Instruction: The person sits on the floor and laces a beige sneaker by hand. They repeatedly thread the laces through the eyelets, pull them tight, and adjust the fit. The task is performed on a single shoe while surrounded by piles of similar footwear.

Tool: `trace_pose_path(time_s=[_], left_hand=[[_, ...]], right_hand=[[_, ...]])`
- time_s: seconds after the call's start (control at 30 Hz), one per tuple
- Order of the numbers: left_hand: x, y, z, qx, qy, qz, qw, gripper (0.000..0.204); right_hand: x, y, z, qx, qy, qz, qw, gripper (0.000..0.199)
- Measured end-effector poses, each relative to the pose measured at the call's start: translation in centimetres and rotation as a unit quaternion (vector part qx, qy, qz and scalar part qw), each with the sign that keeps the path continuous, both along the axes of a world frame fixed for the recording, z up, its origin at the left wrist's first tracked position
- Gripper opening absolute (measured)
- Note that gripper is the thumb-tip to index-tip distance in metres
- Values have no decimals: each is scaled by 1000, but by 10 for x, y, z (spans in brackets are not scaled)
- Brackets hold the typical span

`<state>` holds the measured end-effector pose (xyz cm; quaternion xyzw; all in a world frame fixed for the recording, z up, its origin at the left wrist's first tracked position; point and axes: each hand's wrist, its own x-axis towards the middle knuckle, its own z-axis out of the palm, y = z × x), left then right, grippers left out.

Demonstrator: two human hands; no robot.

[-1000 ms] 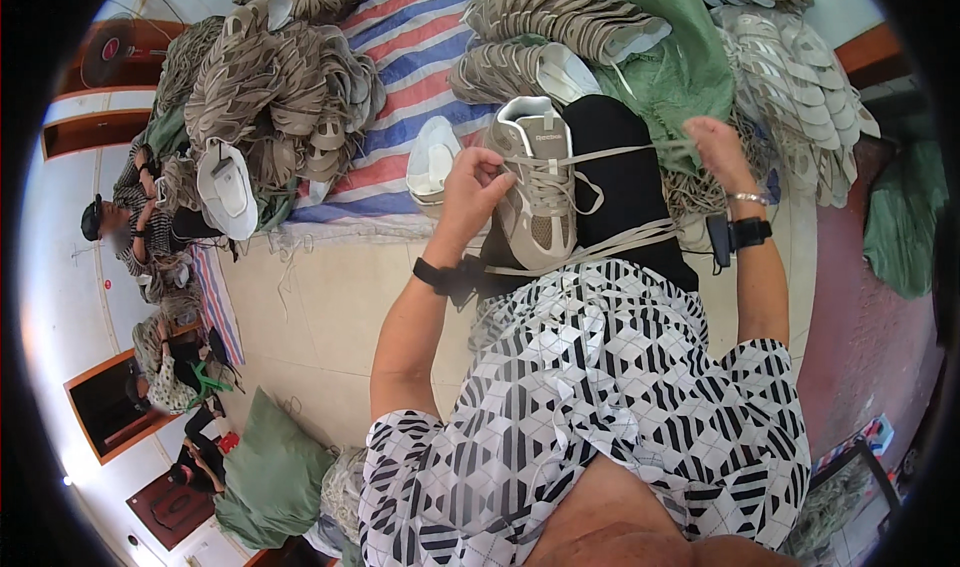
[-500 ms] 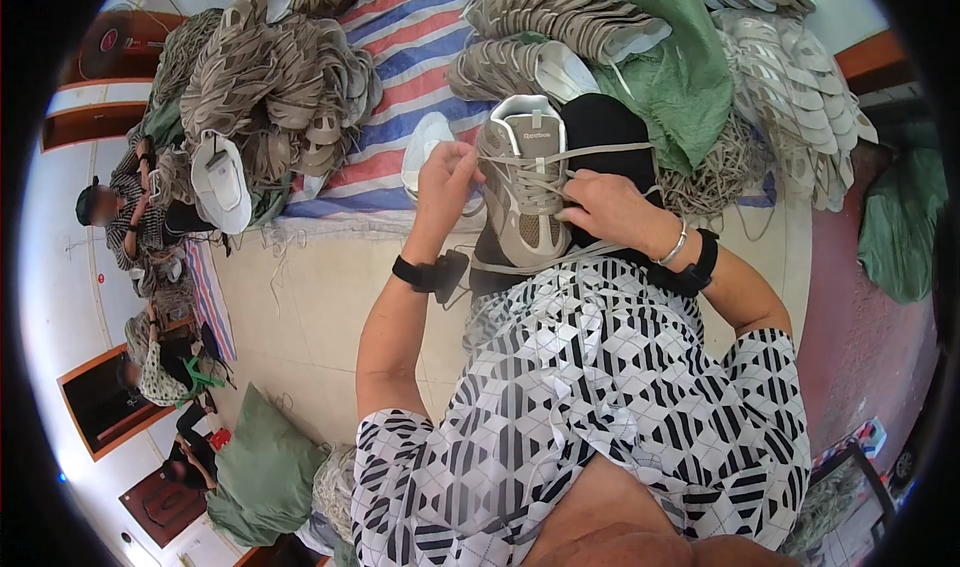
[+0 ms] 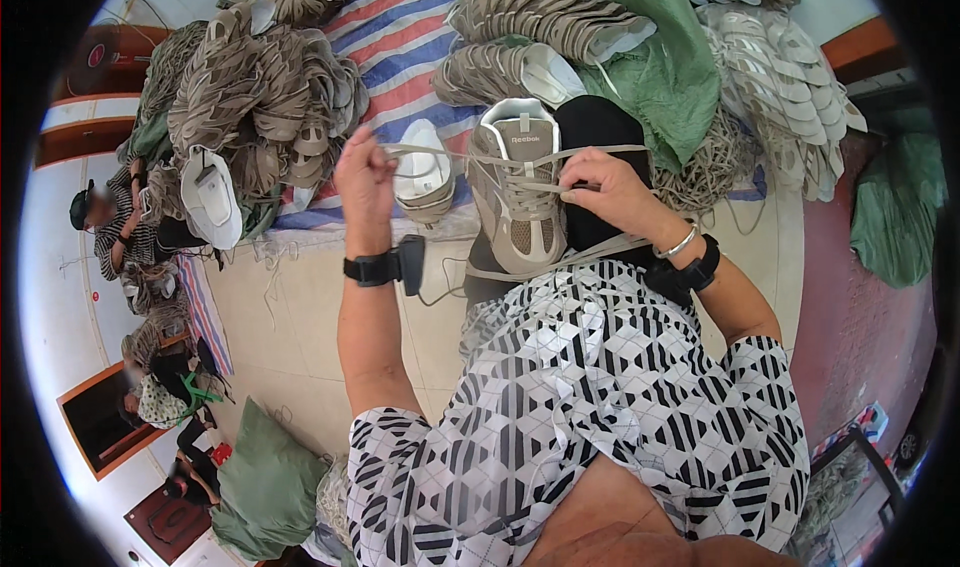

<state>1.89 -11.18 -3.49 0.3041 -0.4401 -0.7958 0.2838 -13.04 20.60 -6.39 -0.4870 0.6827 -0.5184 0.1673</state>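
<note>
Shoe (image 3: 512, 219) rests on the lap (image 3: 600, 125), toe toward the wearer. Lace (image 3: 528, 182) crosses its lower front; upper lacing appears unfinished, untied. Left hand (image 3: 366, 172) grips lace, held out leftward; right hand (image 3: 605, 189) pinches lace beside the shoe.

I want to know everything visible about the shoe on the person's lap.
The shoe is taupe, with a mesh-like toe and a white lining at its opening. It lies front up on the left thigh, toe toward the person's body. Its pale lace crosses the front in rows; the left hand holds a strand stretched leftward, the right hand pinches lace at the shoe's right edge.
</note>
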Motion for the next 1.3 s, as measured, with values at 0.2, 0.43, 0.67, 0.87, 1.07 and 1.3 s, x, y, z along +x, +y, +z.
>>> trace_pose_path(time_s=[0.2, 0.43, 0.67, 0.87, 1.07, 1.3], left_hand=[[38, -28, 15, -110, -51, 75, 990, 17], [81, -23, -13, -343, -302, -117, 882, 22], [31, 58, -4, -453, -196, -114, 862, 28], [-16, 115, 20, -494, -183, -220, 821, 25], [-39, 115, 19, -731, -189, -248, 607, 14], [-52, 114, 18, -736, -312, -305, 518, 18]], right_hand=[[0, 11, 25, 157, 19, -43, 987, 22], [-97, 159, -20, 410, 29, -220, 885, 27], [-125, 238, -126, 544, 121, -269, 786, 29], [-75, 56, 3, 89, -326, -158, 928, 20], [-21, -27, 11, 32, -21, -98, 994, 13], [14, -20, 5, 124, 204, 21, 971, 11]])
